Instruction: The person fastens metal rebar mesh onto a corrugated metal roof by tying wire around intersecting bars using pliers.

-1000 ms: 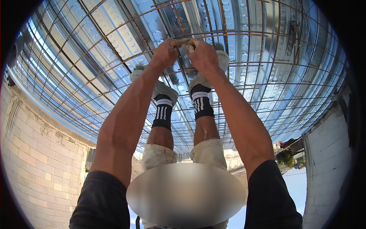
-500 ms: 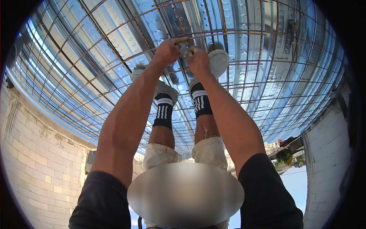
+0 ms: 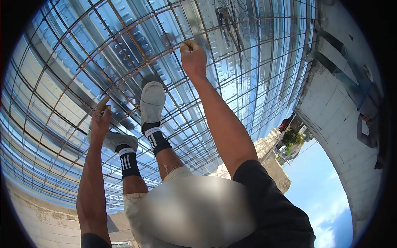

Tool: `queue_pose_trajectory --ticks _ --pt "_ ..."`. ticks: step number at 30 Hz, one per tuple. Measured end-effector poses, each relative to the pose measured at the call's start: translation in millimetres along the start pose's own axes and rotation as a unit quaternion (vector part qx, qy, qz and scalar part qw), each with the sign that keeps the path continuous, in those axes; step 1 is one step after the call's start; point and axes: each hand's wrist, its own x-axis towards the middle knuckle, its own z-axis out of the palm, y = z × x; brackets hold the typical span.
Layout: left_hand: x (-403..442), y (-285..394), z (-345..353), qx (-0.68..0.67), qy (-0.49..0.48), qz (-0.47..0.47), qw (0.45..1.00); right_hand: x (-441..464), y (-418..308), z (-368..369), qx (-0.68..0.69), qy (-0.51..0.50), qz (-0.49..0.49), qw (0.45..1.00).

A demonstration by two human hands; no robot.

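My right hand (image 3: 193,60) is closed around a rusty rebar rod (image 3: 165,53) of the mesh, its fingertips covered in something tan. Lower at left, my left hand (image 3: 100,120) seems closed at the same line of rod, with the index finger laid along it; part of its grip is hidden. A thin dark wire (image 3: 182,106) curves past my shoe. The rebar mesh (image 3: 84,65) spreads over ribbed, shiny metal decking (image 3: 244,37). My grey shoes (image 3: 152,101) stand between the two hands.
Long-handled pliers or cutters (image 3: 231,28) lie on the mesh beyond my right hand, beside several loose wires. Pale block walls (image 3: 335,107) rise at the right and lower left. Grey cloth-like material (image 3: 368,103) hangs at right. Sky and greenery (image 3: 292,138) show past an edge.
My hands, together at one rod crossing before, are now wide apart: the left has gone down and left, the right slightly left. The view has tilted and swung, bringing the pliers nearer the middle.
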Motion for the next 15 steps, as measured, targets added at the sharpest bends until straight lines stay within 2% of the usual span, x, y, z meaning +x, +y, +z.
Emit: queue_pose_trajectory --ticks 1,3,4,5,6,7,9,10,12,15 --pt "-9 -3 2 -0.036 0.004 -0.021 0.999 32 19 -17 -0.029 0.071 -0.020 0.997" --pt "-28 -10 5 -0.046 0.015 -0.085 0.995 84 48 -57 -0.169 0.132 0.007 0.977" --pt "-33 -15 5 -0.048 0.023 -0.119 0.991 90 34 -78 -0.210 0.117 0.083 0.967" --pt "-39 -16 9 -0.065 0.044 -0.134 0.988 111 53 -91 -0.286 0.092 0.083 0.950" --pt "-41 -33 6 -0.118 0.000 -0.150 0.982 130 67 -103 -0.353 0.064 0.063 0.931" --pt "-49 -25 9 -0.078 0.009 -0.162 0.984 143 73 -111 -0.421 0.051 0.024 0.906" --pt "-49 -30 17 -0.120 0.028 -0.224 0.967 194 124 -125 -0.424 0.006 -0.050 0.904" --pt "-48 -20 23 -0.156 0.037 -0.238 0.958 186 97 -120 -0.433 -0.011 0.019 0.901" --pt "-36 4 43 -0.189 0.070 -0.271 0.941 181 94 -109 -0.471 -0.003 -0.001 0.882" --pt "-13 47 75 -0.285 0.048 -0.272 0.918 156 93 -99 -0.487 0.043 -0.036 0.871"
